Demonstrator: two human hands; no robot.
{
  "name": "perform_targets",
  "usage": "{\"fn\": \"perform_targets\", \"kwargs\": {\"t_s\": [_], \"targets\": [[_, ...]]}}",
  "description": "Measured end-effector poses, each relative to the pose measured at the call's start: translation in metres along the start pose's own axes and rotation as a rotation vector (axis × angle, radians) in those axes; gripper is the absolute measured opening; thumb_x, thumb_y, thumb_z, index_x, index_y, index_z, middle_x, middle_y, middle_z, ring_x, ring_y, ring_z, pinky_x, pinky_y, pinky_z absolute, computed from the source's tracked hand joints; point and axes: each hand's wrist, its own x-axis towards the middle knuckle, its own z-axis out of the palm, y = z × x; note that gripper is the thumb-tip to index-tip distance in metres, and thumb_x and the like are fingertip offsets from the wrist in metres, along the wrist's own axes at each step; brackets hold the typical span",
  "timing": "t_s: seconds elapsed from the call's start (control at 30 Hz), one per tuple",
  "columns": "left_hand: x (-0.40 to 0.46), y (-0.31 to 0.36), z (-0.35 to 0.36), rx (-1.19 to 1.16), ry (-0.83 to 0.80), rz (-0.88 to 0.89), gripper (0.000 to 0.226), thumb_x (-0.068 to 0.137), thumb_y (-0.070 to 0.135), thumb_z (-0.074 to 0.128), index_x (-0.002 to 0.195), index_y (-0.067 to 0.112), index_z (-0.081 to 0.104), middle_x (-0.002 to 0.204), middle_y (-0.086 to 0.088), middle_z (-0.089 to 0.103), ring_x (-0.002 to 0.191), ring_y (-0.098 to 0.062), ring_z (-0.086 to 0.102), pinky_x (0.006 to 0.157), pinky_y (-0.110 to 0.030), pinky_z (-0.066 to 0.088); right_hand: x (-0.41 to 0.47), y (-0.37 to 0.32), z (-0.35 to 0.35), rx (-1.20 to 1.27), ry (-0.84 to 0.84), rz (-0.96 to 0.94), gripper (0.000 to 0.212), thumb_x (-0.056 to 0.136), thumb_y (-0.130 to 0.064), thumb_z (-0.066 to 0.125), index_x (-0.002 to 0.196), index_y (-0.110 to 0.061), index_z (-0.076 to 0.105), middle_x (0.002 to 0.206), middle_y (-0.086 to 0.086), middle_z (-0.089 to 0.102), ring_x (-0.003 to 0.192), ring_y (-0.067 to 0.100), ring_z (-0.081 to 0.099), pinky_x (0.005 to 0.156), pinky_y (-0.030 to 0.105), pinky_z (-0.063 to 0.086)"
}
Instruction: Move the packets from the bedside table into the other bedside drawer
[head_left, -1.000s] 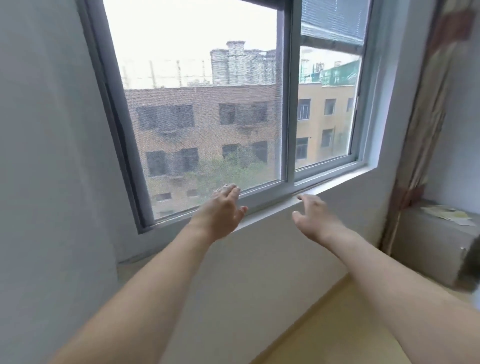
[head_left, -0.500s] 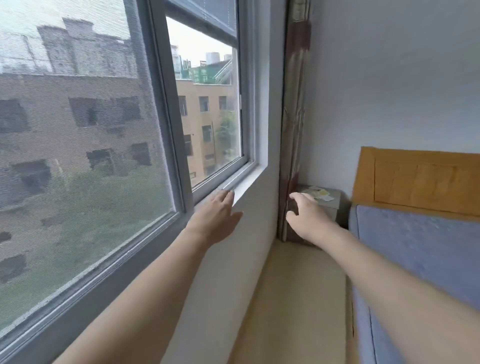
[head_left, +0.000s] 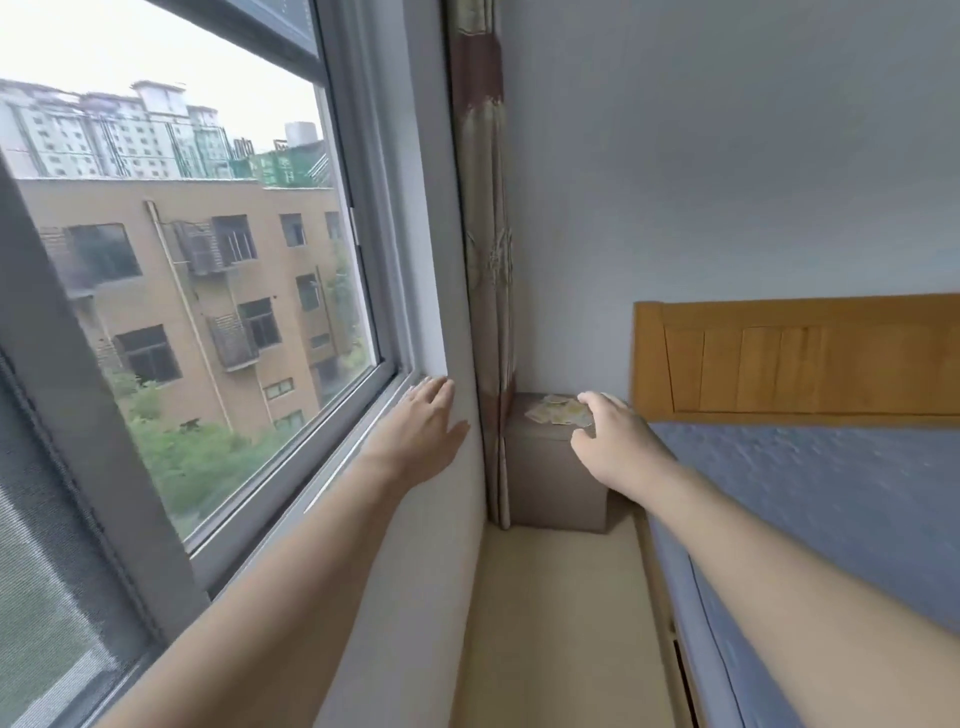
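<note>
A grey-brown bedside table (head_left: 550, 478) stands in the far corner between the curtain and the bed. Several pale yellowish packets (head_left: 558, 410) lie scattered on its top. My right hand (head_left: 613, 441) is stretched out in the air toward the table, fingers relaxed and empty, partly covering the packets' right side. My left hand (head_left: 421, 431) is held out flat near the window sill and wall, holding nothing. The other bedside drawer is out of sight.
A window (head_left: 208, 291) with a grey frame fills the left side. A patterned curtain (head_left: 485, 260) hangs in the corner. A bed with a blue cover (head_left: 831, 509) and wooden headboard (head_left: 800, 353) lies on the right. A narrow strip of beige floor (head_left: 561, 613) leads to the table.
The view has swung right from the window to the corner, and the bedside table and bed have come closer. Both hands stay outstretched and empty.
</note>
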Motion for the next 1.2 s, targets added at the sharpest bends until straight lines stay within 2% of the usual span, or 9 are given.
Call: {"fn": "perform_targets", "kwargs": {"t_s": [0.13,0.33,0.43,0.57,0.73,0.87,0.97,1.1,1.2], "targets": [[0.085,-0.013,0.047,-0.029,0.017,0.056,0.061,0.101,0.037,0.043,0.149,0.003,0.029,0.157,-0.010,0.028,0.146,-0.025,0.022,0.118,-0.032,0.017,0.067,0.031,0.021,-0.027,-0.016,0.044,0.053,0.097,-0.019,0.043,0.148,-0.010,0.032,0.154,0.003,0.031,0.141,0.020,0.030,0.113,0.031,0.027],[0.224,-0.033,0.127,-0.098,-0.020,0.141,0.061,0.102,0.037,0.040,0.151,0.005,0.024,0.160,-0.008,0.022,0.149,-0.021,0.013,0.119,-0.029,0.010,0.194,0.082,0.053,-0.108,-0.009,0.090,0.053,0.096,-0.020,0.042,0.148,-0.013,0.031,0.154,0.002,0.031,0.140,0.020,0.031,0.112,0.035,0.030],[0.305,-0.056,0.153,-0.121,-0.067,0.141,0.060,0.100,0.036,0.042,0.149,0.005,0.028,0.159,-0.008,0.025,0.148,-0.025,0.018,0.119,-0.032,0.017,0.271,0.099,0.056,-0.116,-0.005,0.124,0.054,0.097,-0.020,0.041,0.150,-0.013,0.029,0.156,0.002,0.028,0.143,0.020,0.027,0.115,0.036,0.028],[0.418,-0.082,0.181,-0.151,-0.035,0.112,0.051,0.094,0.031,0.042,0.135,0.000,0.038,0.150,-0.010,0.033,0.142,-0.031,0.029,0.112,-0.039,0.032,0.370,0.123,0.062,-0.118,0.027,0.165,0.055,0.098,-0.022,0.041,0.150,-0.015,0.027,0.157,0.000,0.027,0.143,0.020,0.028,0.114,0.038,0.031],[0.519,-0.076,0.247,-0.140,-0.107,0.163,0.061,0.102,0.035,0.039,0.152,0.005,0.024,0.161,-0.009,0.020,0.149,-0.023,0.015,0.117,-0.030,0.014,0.463,0.183,0.081,-0.102,-0.019,0.243,0.056,0.098,-0.023,0.043,0.151,-0.015,0.027,0.156,0.001,0.028,0.142,0.020,0.029,0.114,0.036,0.030],[0.599,-0.075,0.311,-0.131,-0.147,0.170,0.063,0.102,0.036,0.038,0.154,0.006,0.018,0.162,-0.008,0.015,0.150,-0.022,0.010,0.118,-0.029,0.010,0.548,0.244,0.096,-0.088,-0.032,0.304,0.050,0.098,-0.022,0.044,0.145,-0.011,0.033,0.150,0.006,0.037,0.135,0.024,0.038,0.107,0.035,0.035],[0.663,-0.081,0.357,-0.123,-0.178,0.120,0.064,0.102,0.037,0.039,0.154,0.007,0.018,0.163,-0.008,0.015,0.150,-0.021,0.010,0.119,-0.030,0.011,0.619,0.291,0.112,-0.080,-0.044,0.312,0.046,0.098,-0.022,0.044,0.141,-0.010,0.037,0.146,0.008,0.040,0.129,0.026,0.044,0.099,0.034,0.039],[0.752,-0.088,0.397,-0.093,-0.195,0.034,0.061,0.101,0.036,0.041,0.152,0.007,0.023,0.161,-0.008,0.019,0.149,-0.024,0.013,0.120,-0.032,0.011,0.714,0.344,0.120,-0.019,-0.071,0.308,0.056,0.097,-0.022,0.046,0.149,-0.012,0.028,0.152,0.007,0.035,0.134,0.024,0.040,0.103,0.033,0.037],[0.812,-0.090,0.419,-0.100,-0.193,-0.030,0.057,0.100,0.035,0.043,0.147,0.006,0.030,0.155,-0.009,0.031,0.142,-0.028,0.025,0.115,-0.035,0.022,0.776,0.373,0.123,-0.004,-0.085,0.319,0.057,0.097,-0.022,0.048,0.149,-0.009,0.028,0.150,0.009,0.036,0.135,0.025,0.039,0.106,0.033,0.036]]}}
